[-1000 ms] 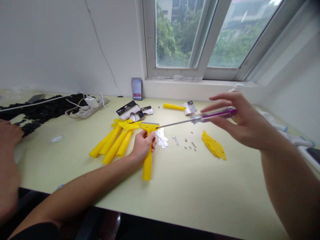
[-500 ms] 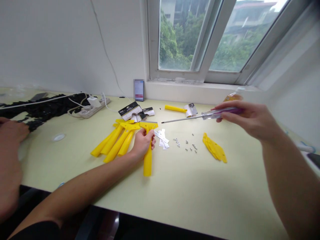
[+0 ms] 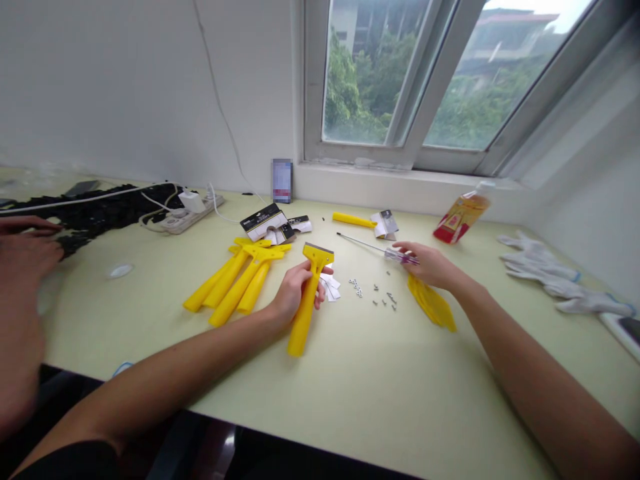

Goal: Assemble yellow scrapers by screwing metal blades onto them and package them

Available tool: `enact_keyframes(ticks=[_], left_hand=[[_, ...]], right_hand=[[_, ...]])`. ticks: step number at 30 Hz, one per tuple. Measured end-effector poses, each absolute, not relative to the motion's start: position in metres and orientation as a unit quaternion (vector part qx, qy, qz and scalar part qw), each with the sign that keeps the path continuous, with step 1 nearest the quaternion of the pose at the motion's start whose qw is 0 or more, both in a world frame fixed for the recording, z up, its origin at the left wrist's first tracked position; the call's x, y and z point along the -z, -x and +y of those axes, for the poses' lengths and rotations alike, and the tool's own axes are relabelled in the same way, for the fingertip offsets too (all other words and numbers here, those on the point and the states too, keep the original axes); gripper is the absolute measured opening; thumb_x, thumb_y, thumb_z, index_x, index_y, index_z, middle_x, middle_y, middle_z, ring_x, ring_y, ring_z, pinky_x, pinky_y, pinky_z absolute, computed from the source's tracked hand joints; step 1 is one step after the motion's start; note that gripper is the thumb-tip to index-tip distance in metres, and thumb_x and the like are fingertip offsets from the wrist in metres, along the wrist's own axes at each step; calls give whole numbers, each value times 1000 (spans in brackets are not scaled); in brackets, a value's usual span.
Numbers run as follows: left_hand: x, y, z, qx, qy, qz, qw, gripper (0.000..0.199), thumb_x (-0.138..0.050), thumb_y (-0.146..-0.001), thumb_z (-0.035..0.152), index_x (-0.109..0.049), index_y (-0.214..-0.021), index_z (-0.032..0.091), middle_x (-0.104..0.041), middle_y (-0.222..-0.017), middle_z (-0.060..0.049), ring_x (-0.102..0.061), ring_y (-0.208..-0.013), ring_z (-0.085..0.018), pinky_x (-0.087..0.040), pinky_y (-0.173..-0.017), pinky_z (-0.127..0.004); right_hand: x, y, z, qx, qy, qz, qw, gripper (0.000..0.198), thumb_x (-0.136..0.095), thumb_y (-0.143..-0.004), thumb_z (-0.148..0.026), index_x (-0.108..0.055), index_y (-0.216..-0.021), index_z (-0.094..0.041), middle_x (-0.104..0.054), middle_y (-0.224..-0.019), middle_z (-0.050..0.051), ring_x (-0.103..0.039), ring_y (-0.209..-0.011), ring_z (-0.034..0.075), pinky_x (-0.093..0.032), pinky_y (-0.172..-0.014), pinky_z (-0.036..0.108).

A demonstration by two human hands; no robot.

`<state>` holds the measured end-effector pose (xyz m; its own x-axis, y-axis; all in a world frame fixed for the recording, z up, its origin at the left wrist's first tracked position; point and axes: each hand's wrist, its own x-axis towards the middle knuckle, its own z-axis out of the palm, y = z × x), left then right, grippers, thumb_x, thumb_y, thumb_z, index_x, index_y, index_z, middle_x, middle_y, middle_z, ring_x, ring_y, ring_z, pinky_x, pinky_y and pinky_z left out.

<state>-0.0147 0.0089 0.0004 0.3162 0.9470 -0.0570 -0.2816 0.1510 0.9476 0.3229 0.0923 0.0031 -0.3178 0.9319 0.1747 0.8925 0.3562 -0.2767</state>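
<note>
My left hand [image 3: 295,288] is closed around the handle of a yellow scraper [image 3: 303,313], whose wide head with a metal edge points away from me. Low over the table, my right hand [image 3: 425,263] has its fingers on the clear and purple handle of a screwdriver [image 3: 367,247]; the shaft points left and away. Just below that hand lies a stack of flat yellow plates [image 3: 430,303], partly covered by it. Several small screws [image 3: 390,298] and nuts [image 3: 356,288] are scattered between my hands. White blades [image 3: 331,288] lie behind my left fingers.
Several yellow scrapers [image 3: 235,280] lie left of my left hand. Behind are black-and-white cards [image 3: 265,223], another yellow handle [image 3: 354,219], a phone [image 3: 282,181] and a bottle [image 3: 461,213]. Gloves [image 3: 543,270] lie right. Another person's hand [image 3: 30,247] is by black pieces [image 3: 110,213] at left.
My right hand has lowered the screwdriver toward the table, near the yellow plates. My left hand has turned the scraper and shifted it slightly right, showing its head more fully.
</note>
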Motion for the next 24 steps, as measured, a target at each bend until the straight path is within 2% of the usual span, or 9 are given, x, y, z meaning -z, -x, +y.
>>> enact_keyframes(ticks=[3, 6, 9, 13, 18, 24], left_hand=[[3, 14, 8, -463, -455, 357, 672, 27, -47, -83, 28, -59, -102, 13, -56, -61, -2, -56, -54, -15, -44, -44, -23], [3, 12, 6, -482, -446, 346, 670, 26, -54, -83, 28, -57, -106, 16, -62, -84, -5, -58, -56, -12, -47, -44, -24], [1, 10, 4, -493, -458, 351, 651, 39, -63, -81, 31, -49, -116, 22, -59, -107, -5, -60, -54, -10, -49, -43, -25], [-1, 8, 2, -478, -496, 386, 613, 46, -72, -76, 34, -43, -111, 24, -52, -102, 1, -57, -46, -7, -44, -35, -22], [1, 7, 2, -474, -520, 390, 594, 43, -71, -77, 34, -41, -107, 25, -48, -102, 3, -57, -45, -6, -44, -34, -21], [0, 5, 1, -470, -530, 402, 580, 44, -71, -76, 34, -40, -105, 24, -47, -100, 3, -57, -45, -6, -44, -35, -22]], right_hand=[[-3, -321, 92, -54, 563, -814, 129, 45, -53, -76, -14, -65, -119, -21, -68, -116, 10, -63, -105, 26, -49, -95, 42], [-13, -296, 78, -23, 540, -831, 135, 34, -54, -82, -21, -67, -114, -19, -63, -124, 13, -55, -118, 29, -42, -102, 47], [-21, -259, 59, -79, 486, -862, 121, 28, -48, -90, -26, -68, -108, -22, -69, -113, 8, -62, -103, 23, -48, -92, 39], [-15, -219, 43, -80, 442, -886, 114, 25, -49, -91, -23, -69, -106, -21, -70, -109, 7, -63, -100, 20, -47, -89, 32], [1, -204, 44, -44, 463, -878, 110, 20, -52, -90, -24, -71, -89, -18, -70, -94, 9, -61, -90, 23, -45, -81, 34], [4, -204, 46, -40, 497, -856, 137, 13, -56, -86, -20, -69, -85, -17, -68, -94, 10, -57, -96, 26, -42, -85, 37]])
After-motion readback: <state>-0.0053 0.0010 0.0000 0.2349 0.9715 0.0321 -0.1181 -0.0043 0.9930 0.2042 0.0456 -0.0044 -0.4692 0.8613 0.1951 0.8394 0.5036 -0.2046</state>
